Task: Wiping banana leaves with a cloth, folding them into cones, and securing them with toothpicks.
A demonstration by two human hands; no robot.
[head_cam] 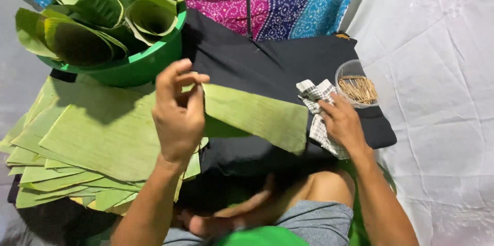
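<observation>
Left hand (178,115) pinches a banana leaf strip (257,115) by its end; right hand (342,122), fingers closed on the checked cloth (316,110) at 3 o'clock — wiping step, leaf wants steadying.

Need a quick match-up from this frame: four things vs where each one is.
1. leaf strip
2. checked cloth
3. rolled leaves
4. small sticks

A. in the clear cup
B. under the right hand
C. in the green tub
D. pinched by the left hand

Pairs: 1-D, 2-B, 3-C, 4-A
</observation>
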